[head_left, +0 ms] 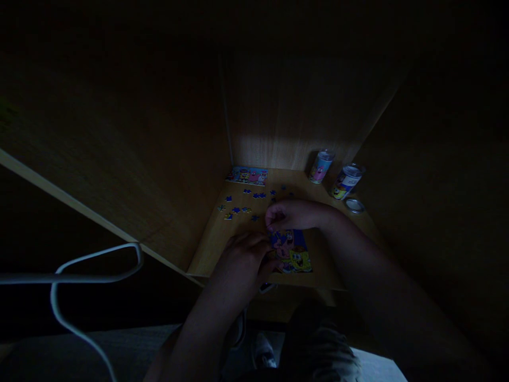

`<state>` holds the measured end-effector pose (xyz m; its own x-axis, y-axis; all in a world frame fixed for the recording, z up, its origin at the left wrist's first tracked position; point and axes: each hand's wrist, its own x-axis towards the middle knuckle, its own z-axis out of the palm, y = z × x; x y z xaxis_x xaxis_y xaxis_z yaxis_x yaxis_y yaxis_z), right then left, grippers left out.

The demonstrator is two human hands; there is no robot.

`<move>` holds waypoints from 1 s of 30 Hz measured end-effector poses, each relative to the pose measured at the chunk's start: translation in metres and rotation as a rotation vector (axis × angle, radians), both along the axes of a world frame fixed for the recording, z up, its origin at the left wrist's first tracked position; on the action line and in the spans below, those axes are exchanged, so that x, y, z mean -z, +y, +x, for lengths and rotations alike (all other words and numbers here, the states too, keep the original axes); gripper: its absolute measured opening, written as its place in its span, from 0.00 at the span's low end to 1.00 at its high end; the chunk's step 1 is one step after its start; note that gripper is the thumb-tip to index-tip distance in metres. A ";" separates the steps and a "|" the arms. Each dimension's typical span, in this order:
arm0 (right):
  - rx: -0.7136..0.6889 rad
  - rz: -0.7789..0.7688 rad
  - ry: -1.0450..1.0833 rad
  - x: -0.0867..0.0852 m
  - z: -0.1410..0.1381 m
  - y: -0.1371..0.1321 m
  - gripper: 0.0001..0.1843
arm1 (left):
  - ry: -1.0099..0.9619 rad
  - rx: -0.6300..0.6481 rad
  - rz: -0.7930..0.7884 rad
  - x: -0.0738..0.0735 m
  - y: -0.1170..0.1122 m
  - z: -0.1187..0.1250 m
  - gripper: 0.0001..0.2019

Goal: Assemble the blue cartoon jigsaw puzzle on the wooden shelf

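A partly assembled jigsaw puzzle (pixel 292 252) with yellow and pink cartoon figures on blue lies near the front edge of the wooden shelf. My left hand (pixel 247 257) rests at its left side, thumb on the picture and fingers spread flat. Over the top left corner of the puzzle, my right hand (pixel 296 213) is closed in a pinch; whatever its fingertips hold is too dark to make out. Several loose puzzle pieces (pixel 236 210) are scattered on the shelf beyond and left of my hands.
At the back left lies a cartoon picture strip (pixel 247 175). Two printed cans, one farther back (pixel 320 168) and one nearer (pixel 345 183), stand at the right beside a round lid (pixel 354 206). Wooden panels enclose the shelf. A white cable (pixel 95 279) hangs at the left.
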<state>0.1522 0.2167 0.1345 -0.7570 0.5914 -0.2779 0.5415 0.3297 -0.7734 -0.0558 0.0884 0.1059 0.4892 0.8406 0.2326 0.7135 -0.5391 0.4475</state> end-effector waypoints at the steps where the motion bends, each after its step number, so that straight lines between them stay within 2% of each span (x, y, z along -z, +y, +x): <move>1: 0.004 -0.007 0.001 0.000 0.000 0.000 0.05 | -0.005 0.003 0.000 0.000 0.000 0.000 0.08; 8: 0.008 -0.047 0.014 -0.003 0.002 0.000 0.05 | -0.010 0.002 -0.007 -0.001 0.000 0.001 0.07; 13: 0.016 -0.069 0.019 0.005 0.002 0.004 0.04 | -0.009 0.001 0.000 0.000 0.000 0.001 0.08; 18: 0.026 -0.026 0.025 0.014 0.001 0.008 0.06 | -0.006 -0.008 -0.020 -0.002 -0.001 0.001 0.08; 23: 0.038 0.003 0.017 0.015 0.002 0.007 0.06 | 0.023 -0.021 -0.038 -0.004 -0.001 0.002 0.09; 30: 0.022 0.020 0.009 0.019 0.003 0.010 0.05 | 0.009 -0.008 0.012 0.000 0.001 0.001 0.08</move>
